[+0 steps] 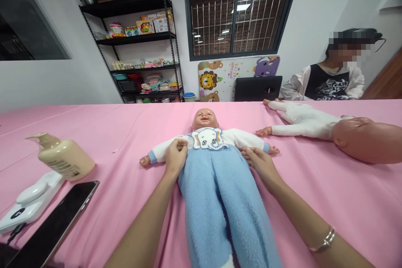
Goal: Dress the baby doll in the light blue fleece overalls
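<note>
A baby doll (204, 119) lies on its back on the pink cloth, its head toward the far side and its arms spread. It wears a fluffy blue and white romper (207, 184) with an elephant face on the chest. My left hand (176, 155) is closed at the romper's left side, just below the sleeve, fingers curled on the fabric. On the opposite side my right hand (260, 163) pinches the romper's edge below the other sleeve. A bracelet circles my right wrist. The romper's legs stretch toward me between my forearms.
A second doll (307, 121) in white lies at the right. At the left are a pump bottle (67, 157), a phone (56, 222) and a white power strip (34, 201). Behind the table stand a shelf (135, 39), a black monitor (258, 88) and a seated person (328, 77).
</note>
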The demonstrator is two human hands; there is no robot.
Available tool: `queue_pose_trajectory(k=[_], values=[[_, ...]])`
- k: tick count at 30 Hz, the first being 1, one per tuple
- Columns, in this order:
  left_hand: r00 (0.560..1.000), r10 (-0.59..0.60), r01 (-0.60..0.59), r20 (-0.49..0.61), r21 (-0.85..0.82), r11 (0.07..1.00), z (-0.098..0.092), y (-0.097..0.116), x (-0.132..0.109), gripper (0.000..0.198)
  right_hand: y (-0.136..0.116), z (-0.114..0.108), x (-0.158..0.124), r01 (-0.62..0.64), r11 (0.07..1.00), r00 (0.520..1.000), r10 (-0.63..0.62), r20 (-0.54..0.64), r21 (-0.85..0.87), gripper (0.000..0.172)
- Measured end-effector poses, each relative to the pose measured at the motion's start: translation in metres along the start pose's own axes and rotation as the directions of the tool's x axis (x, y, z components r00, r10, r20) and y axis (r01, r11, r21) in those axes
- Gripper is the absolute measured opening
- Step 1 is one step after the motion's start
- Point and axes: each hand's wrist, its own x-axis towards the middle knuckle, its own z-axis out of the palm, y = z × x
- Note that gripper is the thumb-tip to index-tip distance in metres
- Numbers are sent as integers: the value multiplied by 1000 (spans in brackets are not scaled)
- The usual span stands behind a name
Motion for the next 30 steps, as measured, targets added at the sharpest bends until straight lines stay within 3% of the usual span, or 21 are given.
queue_pose_trajectory(k=[9, 18, 24, 30], values=[[1000, 28, -28, -7, -14, 1000, 2, -12, -2, 14, 0, -5, 1, -16, 995, 1000, 13, 28, 96, 39], [1000, 7, -7, 6, -13, 1000, -1, -10, -3, 15, -1, 2, -4, -27, 999, 999, 25, 43, 40, 60], [999, 40, -40, 16, 25, 999, -1, -11, -5, 13, -4, 3, -6, -30, 1000, 998, 30, 47, 1, 63], [1000, 1, -1, 11, -12, 1000, 2, -11, -4, 14, -5, 1, -8, -32, 999, 999, 33, 22, -15, 69]])
